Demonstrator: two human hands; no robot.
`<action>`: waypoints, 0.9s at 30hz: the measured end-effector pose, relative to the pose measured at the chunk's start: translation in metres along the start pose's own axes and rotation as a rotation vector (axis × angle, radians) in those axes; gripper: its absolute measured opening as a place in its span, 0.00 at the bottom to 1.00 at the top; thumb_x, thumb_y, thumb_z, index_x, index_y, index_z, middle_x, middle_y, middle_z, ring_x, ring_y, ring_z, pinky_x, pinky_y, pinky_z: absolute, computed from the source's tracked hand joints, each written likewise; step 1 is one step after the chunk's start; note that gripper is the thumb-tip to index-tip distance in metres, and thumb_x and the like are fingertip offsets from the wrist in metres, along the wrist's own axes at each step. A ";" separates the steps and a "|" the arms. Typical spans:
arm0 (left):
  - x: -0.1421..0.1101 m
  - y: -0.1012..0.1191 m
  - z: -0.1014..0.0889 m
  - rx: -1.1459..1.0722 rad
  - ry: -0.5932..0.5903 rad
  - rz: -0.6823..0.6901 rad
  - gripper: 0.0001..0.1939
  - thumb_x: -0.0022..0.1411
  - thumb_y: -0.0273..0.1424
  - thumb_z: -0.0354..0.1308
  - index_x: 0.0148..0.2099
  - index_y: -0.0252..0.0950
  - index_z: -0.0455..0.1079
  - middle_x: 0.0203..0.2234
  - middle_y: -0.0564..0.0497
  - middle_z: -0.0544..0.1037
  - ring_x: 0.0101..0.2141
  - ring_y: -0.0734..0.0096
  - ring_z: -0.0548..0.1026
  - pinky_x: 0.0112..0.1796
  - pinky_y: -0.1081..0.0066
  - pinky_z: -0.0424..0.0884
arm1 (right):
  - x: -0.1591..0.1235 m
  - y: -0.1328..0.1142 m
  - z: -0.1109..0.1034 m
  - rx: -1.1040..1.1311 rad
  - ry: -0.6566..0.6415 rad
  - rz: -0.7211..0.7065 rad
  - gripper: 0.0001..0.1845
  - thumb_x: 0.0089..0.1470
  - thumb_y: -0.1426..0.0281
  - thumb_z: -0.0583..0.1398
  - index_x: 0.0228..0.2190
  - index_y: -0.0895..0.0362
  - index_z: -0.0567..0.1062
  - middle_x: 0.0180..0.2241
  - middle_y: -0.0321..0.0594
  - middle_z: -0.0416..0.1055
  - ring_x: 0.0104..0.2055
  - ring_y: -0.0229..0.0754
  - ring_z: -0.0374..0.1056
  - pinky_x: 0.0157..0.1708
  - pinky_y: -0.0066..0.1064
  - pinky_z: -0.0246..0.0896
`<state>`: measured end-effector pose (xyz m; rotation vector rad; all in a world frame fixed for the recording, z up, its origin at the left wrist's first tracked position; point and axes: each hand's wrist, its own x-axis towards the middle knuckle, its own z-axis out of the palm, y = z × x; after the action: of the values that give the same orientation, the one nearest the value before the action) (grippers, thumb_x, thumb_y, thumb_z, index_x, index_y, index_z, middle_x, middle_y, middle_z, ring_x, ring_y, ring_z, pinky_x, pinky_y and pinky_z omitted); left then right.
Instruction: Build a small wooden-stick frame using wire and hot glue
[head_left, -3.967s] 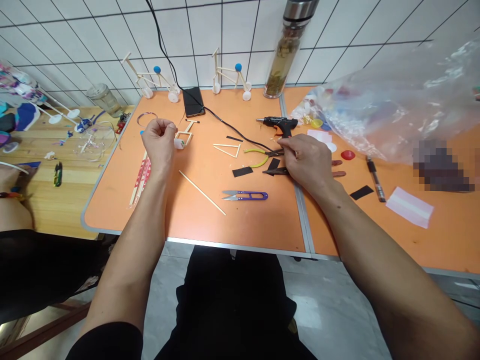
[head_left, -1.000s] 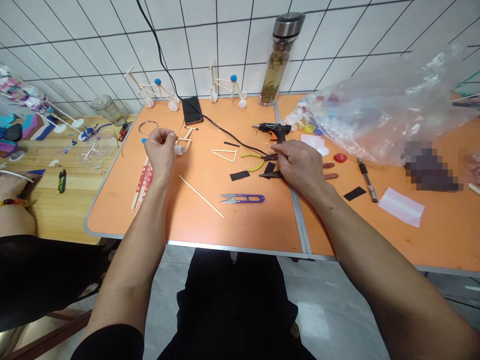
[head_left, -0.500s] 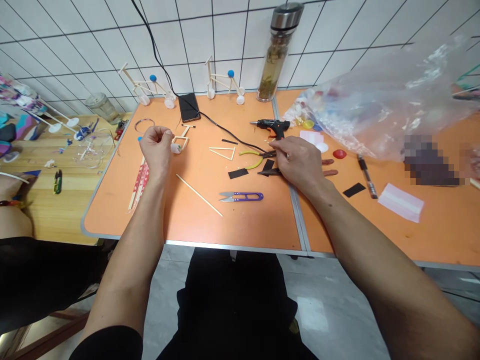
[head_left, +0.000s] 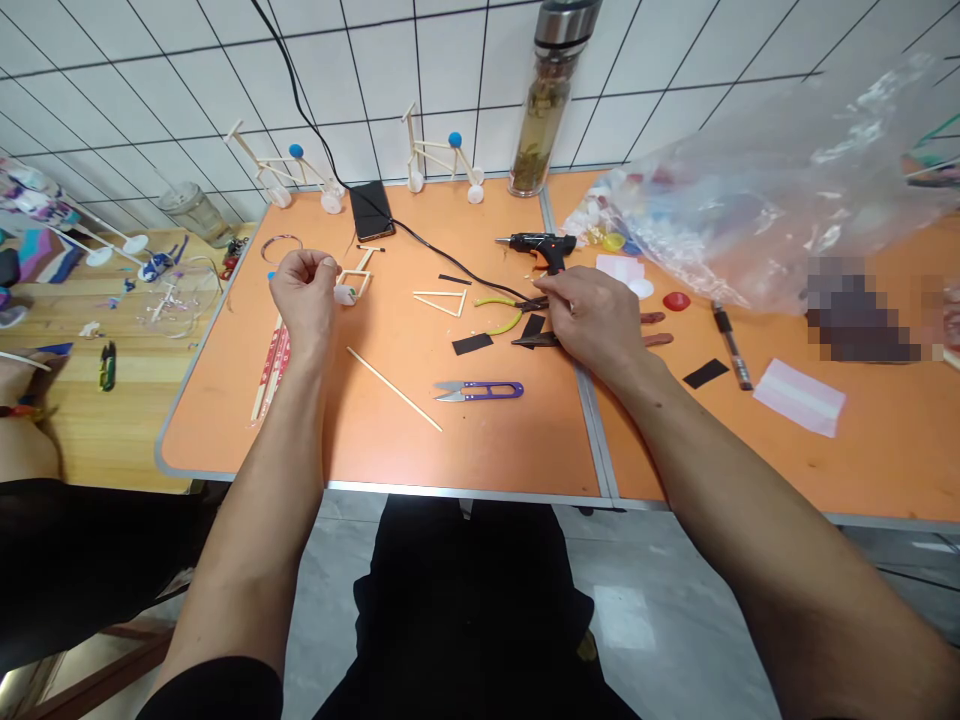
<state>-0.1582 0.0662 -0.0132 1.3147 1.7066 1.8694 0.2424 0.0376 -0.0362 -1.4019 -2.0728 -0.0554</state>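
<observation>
My left hand (head_left: 302, 300) is pinched around a small stick model. A blue ball (head_left: 271, 275) shows on one side of the hand, and a white bottle-cap wheel (head_left: 344, 294) with wooden sticks (head_left: 361, 272) shows on the other. My right hand (head_left: 592, 315) is pinched above black-handled pliers (head_left: 536, 340), close to yellow-green-handled pliers (head_left: 499, 312) and just below a black hot glue gun (head_left: 536, 242). Anything in its fingertips is too small to make out.
On the orange table lie a stick triangle (head_left: 439, 302), purple thread snips (head_left: 480, 391), a loose wooden stick (head_left: 394, 390), chopsticks (head_left: 268, 372) and a phone (head_left: 370, 210). Two stick models (head_left: 442, 155) stand at the back. A plastic bag (head_left: 750, 190) lies right.
The whole scene has drifted slightly left and up in the picture as my head moved. Both hands keep the same pinched pose over the same things.
</observation>
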 end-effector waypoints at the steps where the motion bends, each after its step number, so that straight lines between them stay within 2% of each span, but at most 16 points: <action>1: 0.000 0.000 0.000 0.002 0.000 -0.001 0.09 0.63 0.20 0.63 0.33 0.40 0.73 0.29 0.54 0.81 0.28 0.73 0.74 0.32 0.73 0.72 | 0.000 0.000 0.000 -0.002 0.003 -0.004 0.23 0.70 0.74 0.57 0.53 0.49 0.91 0.51 0.48 0.89 0.54 0.61 0.83 0.52 0.52 0.78; 9: -0.002 0.002 0.001 -0.011 -0.007 -0.003 0.10 0.64 0.18 0.62 0.34 0.39 0.73 0.29 0.55 0.80 0.27 0.74 0.74 0.30 0.74 0.72 | -0.001 0.000 0.000 -0.016 0.008 -0.006 0.23 0.70 0.75 0.58 0.52 0.50 0.91 0.52 0.48 0.90 0.54 0.60 0.84 0.52 0.51 0.78; 16: -0.004 0.008 0.003 -0.004 0.002 -0.037 0.13 0.64 0.16 0.60 0.33 0.38 0.73 0.27 0.56 0.79 0.26 0.76 0.74 0.27 0.76 0.68 | -0.001 0.002 0.002 -0.009 0.020 -0.016 0.23 0.69 0.75 0.58 0.52 0.51 0.91 0.51 0.48 0.90 0.54 0.60 0.84 0.52 0.51 0.78; 27: -0.006 0.005 0.006 0.016 -0.027 0.001 0.13 0.65 0.16 0.61 0.33 0.39 0.72 0.28 0.55 0.78 0.27 0.74 0.75 0.31 0.74 0.71 | -0.001 0.003 0.003 0.004 0.005 -0.012 0.23 0.70 0.76 0.58 0.53 0.51 0.91 0.52 0.49 0.89 0.54 0.60 0.83 0.52 0.51 0.76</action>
<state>-0.1486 0.0643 -0.0125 1.3412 1.7118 1.8342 0.2441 0.0394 -0.0396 -1.3857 -2.0768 -0.0599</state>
